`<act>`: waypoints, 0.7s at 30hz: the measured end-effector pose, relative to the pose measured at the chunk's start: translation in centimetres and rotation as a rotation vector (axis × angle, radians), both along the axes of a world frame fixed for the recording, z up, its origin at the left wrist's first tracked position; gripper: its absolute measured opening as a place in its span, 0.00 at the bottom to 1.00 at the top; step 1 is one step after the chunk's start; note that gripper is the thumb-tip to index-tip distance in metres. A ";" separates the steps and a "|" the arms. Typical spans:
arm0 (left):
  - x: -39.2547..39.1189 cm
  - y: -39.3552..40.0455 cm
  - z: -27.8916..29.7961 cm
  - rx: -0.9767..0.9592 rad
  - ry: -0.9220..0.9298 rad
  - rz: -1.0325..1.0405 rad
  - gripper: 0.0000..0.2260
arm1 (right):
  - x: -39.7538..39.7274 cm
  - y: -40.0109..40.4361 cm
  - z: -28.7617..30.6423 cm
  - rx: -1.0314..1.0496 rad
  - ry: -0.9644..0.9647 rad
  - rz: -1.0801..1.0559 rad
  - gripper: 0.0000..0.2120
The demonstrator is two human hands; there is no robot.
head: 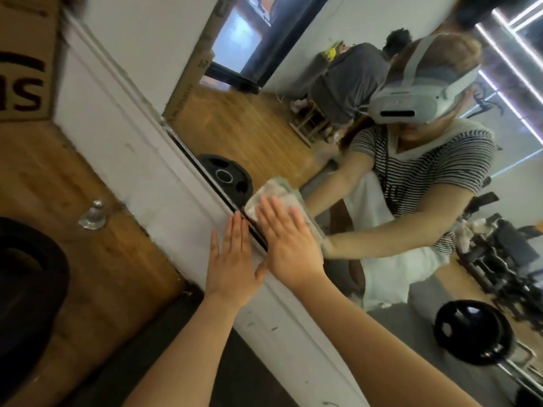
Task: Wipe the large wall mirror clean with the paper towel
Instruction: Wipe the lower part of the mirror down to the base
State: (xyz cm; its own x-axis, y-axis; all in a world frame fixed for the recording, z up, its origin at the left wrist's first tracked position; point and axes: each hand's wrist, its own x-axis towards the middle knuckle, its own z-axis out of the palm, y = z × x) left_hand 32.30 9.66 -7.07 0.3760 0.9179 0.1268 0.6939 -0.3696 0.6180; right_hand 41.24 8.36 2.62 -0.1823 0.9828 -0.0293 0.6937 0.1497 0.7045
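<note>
The large wall mirror (264,133) fills the upper right of the tilted head view, above a white baseboard. My right hand (289,243) lies flat with straight fingers on a crumpled white paper towel (271,190), pressing it against the glass near the mirror's bottom edge. My left hand (232,259) rests flat with straight fingers on the white baseboard (152,183) just beside the mirror's edge, holding nothing. The mirror reflects my own arms and a person in a striped shirt wearing a headset.
A wooden floor (73,207) lies left, with a small metal doorstop (93,216) and a black weight plate (26,289) at the left edge. A cardboard box (26,63) stands top left. Reflected weight plates, gym gear and another seated person show in the glass.
</note>
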 end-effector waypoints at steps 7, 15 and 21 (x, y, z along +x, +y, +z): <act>-0.7 0.1 0.9 0.088 0.281 -0.028 0.45 | 0.8 -2.3 -3.9 0.001 0.141 -0.070 0.33; -2.6 1.2 0.8 0.155 0.463 -0.120 0.41 | 1.5 -2.1 -5.8 0.104 0.334 0.030 0.41; -3.4 1.8 3.4 0.036 0.555 -0.215 0.42 | 1.3 -2.1 -6.2 0.077 0.485 0.025 0.43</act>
State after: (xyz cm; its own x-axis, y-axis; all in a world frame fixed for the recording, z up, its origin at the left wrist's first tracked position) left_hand 28.92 11.49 -3.65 0.5721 0.8125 -0.1119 0.8167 -0.5518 0.1689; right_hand 42.59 6.24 -3.54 -0.1810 0.9739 0.1370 0.9413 0.1312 0.3110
